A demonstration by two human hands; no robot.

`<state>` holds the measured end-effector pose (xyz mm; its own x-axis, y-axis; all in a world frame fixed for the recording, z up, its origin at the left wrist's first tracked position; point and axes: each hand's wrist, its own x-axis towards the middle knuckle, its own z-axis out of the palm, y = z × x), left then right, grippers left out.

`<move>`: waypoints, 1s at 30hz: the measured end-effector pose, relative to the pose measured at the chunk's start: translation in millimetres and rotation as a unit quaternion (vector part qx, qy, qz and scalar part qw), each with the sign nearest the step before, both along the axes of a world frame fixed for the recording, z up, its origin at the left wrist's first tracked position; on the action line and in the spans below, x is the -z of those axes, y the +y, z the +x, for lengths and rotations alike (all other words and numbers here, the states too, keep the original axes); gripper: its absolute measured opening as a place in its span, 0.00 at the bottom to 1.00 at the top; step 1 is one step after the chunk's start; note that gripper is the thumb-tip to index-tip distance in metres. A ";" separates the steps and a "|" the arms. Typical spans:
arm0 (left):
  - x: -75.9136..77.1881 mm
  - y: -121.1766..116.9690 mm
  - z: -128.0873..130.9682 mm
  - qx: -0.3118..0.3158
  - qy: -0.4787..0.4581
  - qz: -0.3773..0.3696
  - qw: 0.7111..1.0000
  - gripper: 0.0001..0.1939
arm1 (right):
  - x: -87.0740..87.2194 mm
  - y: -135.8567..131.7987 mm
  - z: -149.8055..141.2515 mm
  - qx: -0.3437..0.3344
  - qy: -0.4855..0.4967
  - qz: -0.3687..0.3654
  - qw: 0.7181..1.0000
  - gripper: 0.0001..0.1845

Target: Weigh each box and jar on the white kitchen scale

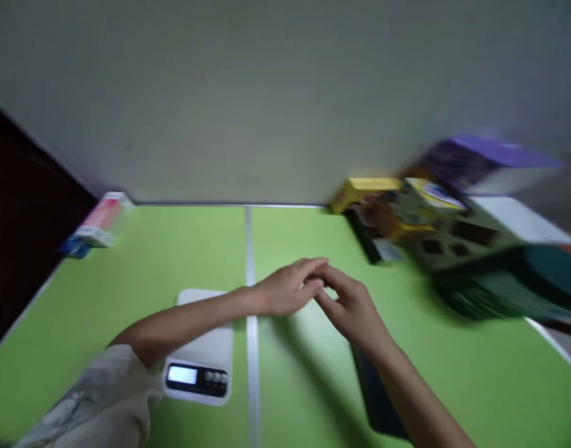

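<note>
My left hand point(285, 289) and my right hand point(353, 308) meet above the green table, just right of the pale strip that runs down its middle. Their fingertips touch and overlap, with the fingers of both pressed together. Whatever may be pinched between them is hidden. A white digital scale point(204, 358) with a lit display lies under my left forearm, its platform partly covered. Beneath my right forearm rests a dark flat object point(376, 398), perhaps a phone or tablet, partly hidden.
Blurred boxes crowd the right back: a yellow box point(374, 185), a purple-topped box point(495, 151) and a box with dark cut-outs point(472, 239). A dark green rounded item point(491, 286) sits before them. At the back left stands a pink-and-white box point(103, 219). A wall rises behind.
</note>
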<state>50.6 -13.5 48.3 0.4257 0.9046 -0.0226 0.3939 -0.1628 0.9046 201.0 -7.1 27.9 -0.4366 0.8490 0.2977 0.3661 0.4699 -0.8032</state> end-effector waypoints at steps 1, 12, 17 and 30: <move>-4.4 -18.4 -26.3 -0.008 0.002 -0.006 1.000 0.27 | -6.5 -6.0 -18.8 -0.052 -0.003 -0.015 0.998 0.09; 39.0 -104.1 -259.8 -0.334 0.048 0.050 0.940 0.17 | 11.2 -5.1 -264.0 -0.336 -0.051 -0.154 0.928 0.12; 74.7 -100.5 -327.7 -0.465 0.079 0.056 0.880 0.16 | 48.8 23.0 -370.0 -0.313 -0.008 -0.208 0.927 0.16; 81.9 -66.4 -435.9 -0.669 0.223 0.022 0.709 0.36 | 91.5 120.9 -547.7 -0.175 0.010 -0.159 0.972 0.38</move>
<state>-385.4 -79.9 -33.7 -0.8543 0.4959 0.1559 0.4673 0.6014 0.6480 -346.6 113.8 -63.6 -0.7117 0.7002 0.0559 0.2113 0.2893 -0.9336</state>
